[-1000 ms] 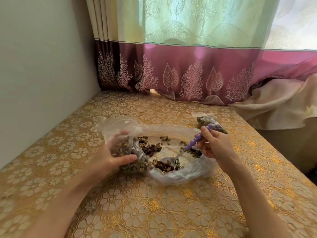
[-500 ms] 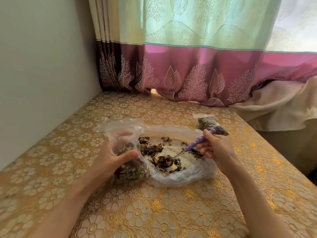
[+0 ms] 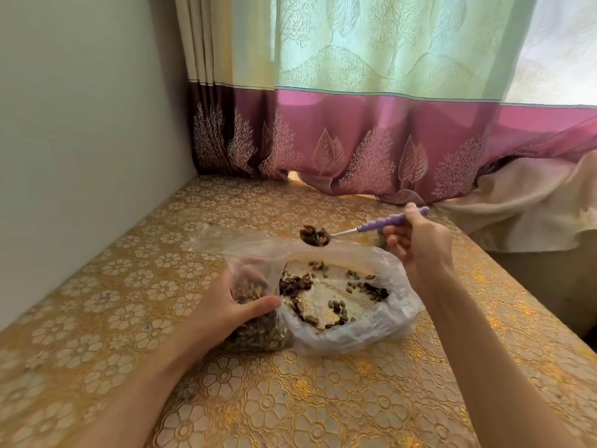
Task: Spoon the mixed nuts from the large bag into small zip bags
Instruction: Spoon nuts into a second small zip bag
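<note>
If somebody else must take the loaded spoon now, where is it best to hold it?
Probably the purple handle, from the right behind the right hand. It lies about level with the full bowl pointing left, so a level grip there should spill nothing.

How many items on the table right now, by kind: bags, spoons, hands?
Bags: 2, the large bag lying open and the small zip bag gripped by the left hand
Spoons: 1, the purple-handled spoon, loaded with nuts, in the right hand
Hands: 2
Total: 5
</note>
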{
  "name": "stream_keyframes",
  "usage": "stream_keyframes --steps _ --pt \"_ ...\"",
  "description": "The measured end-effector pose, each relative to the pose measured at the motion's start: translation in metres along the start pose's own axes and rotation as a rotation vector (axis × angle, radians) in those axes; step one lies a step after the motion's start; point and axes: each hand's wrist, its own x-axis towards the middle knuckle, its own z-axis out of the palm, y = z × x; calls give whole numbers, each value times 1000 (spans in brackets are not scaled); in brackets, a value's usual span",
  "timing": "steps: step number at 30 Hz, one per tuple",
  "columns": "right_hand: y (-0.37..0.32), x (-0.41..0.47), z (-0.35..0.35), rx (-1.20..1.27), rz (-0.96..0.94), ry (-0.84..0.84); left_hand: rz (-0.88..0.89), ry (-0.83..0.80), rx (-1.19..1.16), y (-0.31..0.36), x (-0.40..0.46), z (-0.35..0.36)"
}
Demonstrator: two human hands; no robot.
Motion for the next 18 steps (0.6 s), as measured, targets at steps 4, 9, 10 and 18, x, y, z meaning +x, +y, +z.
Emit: stream_keyframes --steps 4,9,10,18 --pt "-11 -1 27 32 -33 -64 33 27 53 -2 1 -1" --pt "-11 -17 55 -29 -125 -207 51 58 44 -4 3 -2" --pt "-10 -20 58 -50 -151 -236 50 62 31 -4 3 -2" --pt "-3 -29 66 -139 -294 -303 -11 58 -116 -6 5 -2"
